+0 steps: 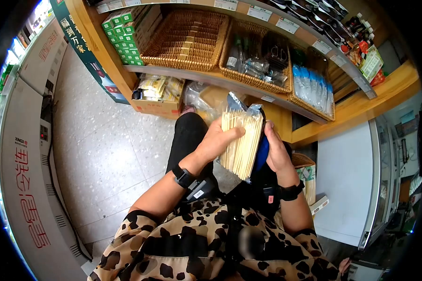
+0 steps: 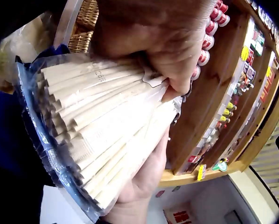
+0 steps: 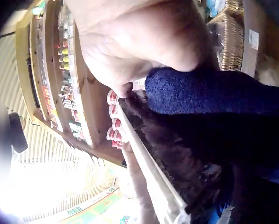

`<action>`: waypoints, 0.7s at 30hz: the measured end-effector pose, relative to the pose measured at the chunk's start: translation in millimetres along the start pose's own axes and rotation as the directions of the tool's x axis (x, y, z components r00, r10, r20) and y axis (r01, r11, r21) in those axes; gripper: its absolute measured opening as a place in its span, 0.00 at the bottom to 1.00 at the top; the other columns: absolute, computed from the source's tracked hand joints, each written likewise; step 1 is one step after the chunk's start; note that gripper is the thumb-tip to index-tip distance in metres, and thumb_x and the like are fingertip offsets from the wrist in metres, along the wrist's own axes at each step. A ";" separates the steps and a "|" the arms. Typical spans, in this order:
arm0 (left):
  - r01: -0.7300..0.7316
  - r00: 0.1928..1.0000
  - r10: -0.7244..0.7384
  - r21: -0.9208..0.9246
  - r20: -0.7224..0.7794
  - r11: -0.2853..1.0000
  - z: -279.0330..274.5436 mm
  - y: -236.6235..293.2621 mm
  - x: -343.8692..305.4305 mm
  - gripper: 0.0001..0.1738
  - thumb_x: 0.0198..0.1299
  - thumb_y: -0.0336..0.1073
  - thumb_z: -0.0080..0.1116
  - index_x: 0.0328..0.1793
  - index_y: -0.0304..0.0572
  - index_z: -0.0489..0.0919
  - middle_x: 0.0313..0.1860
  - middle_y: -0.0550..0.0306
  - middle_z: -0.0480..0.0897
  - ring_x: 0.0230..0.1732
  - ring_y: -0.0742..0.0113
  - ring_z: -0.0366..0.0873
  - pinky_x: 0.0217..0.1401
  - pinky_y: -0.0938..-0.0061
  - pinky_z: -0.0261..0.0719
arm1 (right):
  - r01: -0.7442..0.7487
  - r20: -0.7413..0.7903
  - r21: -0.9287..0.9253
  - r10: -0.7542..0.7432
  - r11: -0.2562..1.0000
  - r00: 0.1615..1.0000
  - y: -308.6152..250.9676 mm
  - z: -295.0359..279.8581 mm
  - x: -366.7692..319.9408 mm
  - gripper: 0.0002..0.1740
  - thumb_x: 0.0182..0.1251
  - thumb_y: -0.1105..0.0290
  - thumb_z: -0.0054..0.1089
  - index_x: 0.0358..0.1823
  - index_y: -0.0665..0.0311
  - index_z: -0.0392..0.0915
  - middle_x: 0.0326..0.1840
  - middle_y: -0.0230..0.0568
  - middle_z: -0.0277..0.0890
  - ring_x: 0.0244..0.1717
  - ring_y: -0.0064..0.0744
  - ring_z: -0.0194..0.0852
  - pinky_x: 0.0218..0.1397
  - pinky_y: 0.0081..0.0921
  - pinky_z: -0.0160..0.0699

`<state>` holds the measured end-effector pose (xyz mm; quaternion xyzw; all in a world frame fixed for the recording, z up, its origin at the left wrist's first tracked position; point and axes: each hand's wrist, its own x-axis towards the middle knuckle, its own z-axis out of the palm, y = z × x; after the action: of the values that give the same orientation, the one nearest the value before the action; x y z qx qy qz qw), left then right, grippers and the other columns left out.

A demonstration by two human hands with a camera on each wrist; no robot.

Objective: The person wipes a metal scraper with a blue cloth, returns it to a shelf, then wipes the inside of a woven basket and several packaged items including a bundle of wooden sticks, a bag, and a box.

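A clear plastic pack of pale wooden sticks (image 1: 239,152) is held up in front of the body. The left hand (image 1: 218,143) grips it from the left, thumb across its front; the left wrist view shows this hand (image 2: 153,32) above the pack (image 2: 102,112). At the pack's right edge is the right hand (image 1: 279,152), holding a dark blue cloth (image 1: 262,153) against the pack's back. In the right wrist view the right hand (image 3: 135,42) lies over the cloth (image 3: 191,91), its fingertips partly hidden. The left wrist view shows the pack's blue-edged end (image 2: 55,154) nearest the camera.
Ahead is a wooden shelf (image 1: 276,133) with an empty wicker basket (image 1: 187,40), a basket of packaged utensils (image 1: 255,58) and green-white boxes (image 1: 126,35). Below stands a cardboard box (image 1: 157,107) of packets. A white freezer (image 1: 28,154) is at left, a white panel (image 1: 344,182) at right.
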<state>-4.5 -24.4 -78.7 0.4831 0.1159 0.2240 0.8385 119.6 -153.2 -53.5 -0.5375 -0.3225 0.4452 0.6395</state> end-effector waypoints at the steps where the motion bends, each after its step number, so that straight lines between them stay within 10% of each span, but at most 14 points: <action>1: -0.002 1.000 0.002 0.008 -0.012 1.000 -2.2 -3.6 1.8 0.16 0.56 0.30 0.54 0.51 0.33 0.75 0.40 0.57 0.81 0.38 0.72 0.79 0.43 0.77 0.78 | 0.007 0.034 -0.019 -0.007 1.000 0.999 -2.3 0.7 1.7 0.27 0.76 0.56 0.35 0.66 0.69 0.59 0.68 0.36 0.59 0.67 0.25 0.53 0.70 0.24 0.48; 9: 0.181 0.981 -0.173 -0.101 0.082 0.978 -15.2 -4.0 17.5 0.19 0.57 0.34 0.54 0.54 0.33 0.73 0.43 0.57 0.80 0.41 0.72 0.79 0.45 0.77 0.77 | 0.057 -0.064 -0.168 -0.069 0.984 0.996 8.8 1.9 17.7 0.32 0.75 0.48 0.31 0.63 0.70 0.64 0.65 0.42 0.63 0.65 0.32 0.58 0.69 0.27 0.51; 15: 0.208 0.978 -0.208 -0.093 0.004 0.974 -26.1 -12.1 30.4 0.20 0.57 0.34 0.54 0.54 0.33 0.73 0.42 0.57 0.80 0.39 0.73 0.79 0.44 0.78 0.77 | -0.063 -0.025 -0.611 0.060 0.789 0.998 -4.1 -16.3 43.0 0.35 0.74 0.46 0.30 0.62 0.73 0.62 0.64 0.46 0.63 0.64 0.34 0.59 0.67 0.28 0.55; 21: 0.176 0.984 -0.176 -0.010 -0.011 0.984 -39.2 -9.9 44.2 0.20 0.56 0.35 0.55 0.54 0.32 0.73 0.42 0.56 0.80 0.39 0.72 0.79 0.43 0.77 0.78 | -0.067 0.138 -0.464 0.146 0.883 0.980 -23.8 -21.3 74.9 0.35 0.73 0.44 0.34 0.65 0.69 0.61 0.62 0.44 0.65 0.63 0.32 0.61 0.65 0.25 0.57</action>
<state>20.5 22.6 -106.0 0.4659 0.1620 0.1525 0.8564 173.5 -93.7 -39.9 -0.6500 -0.4410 0.4353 0.4400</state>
